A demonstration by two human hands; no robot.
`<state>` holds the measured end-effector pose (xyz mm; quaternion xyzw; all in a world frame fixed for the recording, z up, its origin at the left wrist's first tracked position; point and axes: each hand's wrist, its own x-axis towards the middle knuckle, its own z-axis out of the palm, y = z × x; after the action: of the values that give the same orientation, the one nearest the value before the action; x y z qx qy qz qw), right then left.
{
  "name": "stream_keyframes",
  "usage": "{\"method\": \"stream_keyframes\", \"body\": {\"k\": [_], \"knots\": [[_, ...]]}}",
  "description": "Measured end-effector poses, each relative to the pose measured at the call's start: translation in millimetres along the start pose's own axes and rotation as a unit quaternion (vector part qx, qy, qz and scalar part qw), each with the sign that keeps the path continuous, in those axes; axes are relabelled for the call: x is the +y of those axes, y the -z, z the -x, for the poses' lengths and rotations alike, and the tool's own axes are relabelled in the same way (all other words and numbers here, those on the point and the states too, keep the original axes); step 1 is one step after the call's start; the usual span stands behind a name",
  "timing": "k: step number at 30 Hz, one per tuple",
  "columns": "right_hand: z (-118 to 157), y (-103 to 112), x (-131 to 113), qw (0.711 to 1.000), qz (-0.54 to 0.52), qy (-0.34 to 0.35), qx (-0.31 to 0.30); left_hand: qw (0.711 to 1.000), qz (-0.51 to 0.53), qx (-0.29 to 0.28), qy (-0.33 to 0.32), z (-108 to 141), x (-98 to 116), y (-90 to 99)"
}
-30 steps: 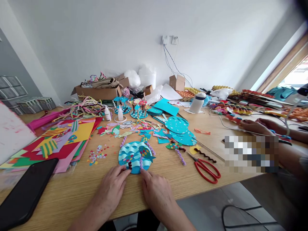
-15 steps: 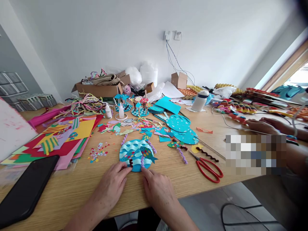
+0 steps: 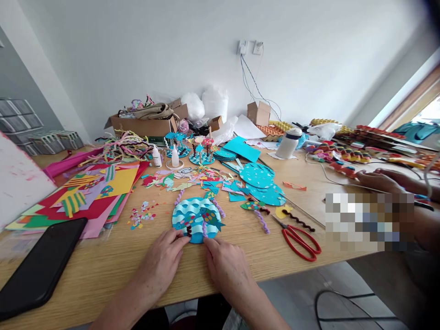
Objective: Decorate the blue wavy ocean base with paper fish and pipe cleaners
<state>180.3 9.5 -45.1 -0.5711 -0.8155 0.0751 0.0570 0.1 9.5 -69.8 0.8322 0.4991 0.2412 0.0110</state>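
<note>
A round blue paper disc [image 3: 196, 237] with pale wavy paper strips lies near the table's front edge. Two paper fish with coloured dots stand on it, one of them a dark teal fish [image 3: 210, 219]. A short brown pipe cleaner [image 3: 189, 230] and a purple pipe cleaner [image 3: 204, 229] rise at its front. My left hand [image 3: 163, 256] grips the disc's front left edge beside the brown pipe cleaner, fingers closed. My right hand [image 3: 228, 261] is closed on the front right edge at the foot of the purple one. The fingertips' undersides are hidden.
Red-handled scissors [image 3: 302, 243] lie to the right, near a green paper fish [image 3: 252, 206]. A black phone [image 3: 43, 268] and coloured paper sheets [image 3: 117, 183] are on the left. Behind stand glue bottles [image 3: 175, 157] and a white bottle [image 3: 288, 143]. Another person's hands [image 3: 381, 181] rest at far right.
The view has shifted slightly, so everything sits a little further right. Both hands stay at the front edge of the disc.
</note>
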Motion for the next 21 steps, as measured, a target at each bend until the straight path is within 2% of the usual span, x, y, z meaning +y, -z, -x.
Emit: {"method": "stream_keyframes", "body": {"k": [12,21], "knots": [[-0.5,-2.2,2.7,1.000,-0.007,0.011,0.014,0.999,-0.038,-0.021,0.009,-1.2,5.7,1.6],[-1.8,-1.9,1.5,1.000,0.006,0.009,0.017,1.000,-0.005,-0.022,0.017,-3.7,5.8,2.4]]}}
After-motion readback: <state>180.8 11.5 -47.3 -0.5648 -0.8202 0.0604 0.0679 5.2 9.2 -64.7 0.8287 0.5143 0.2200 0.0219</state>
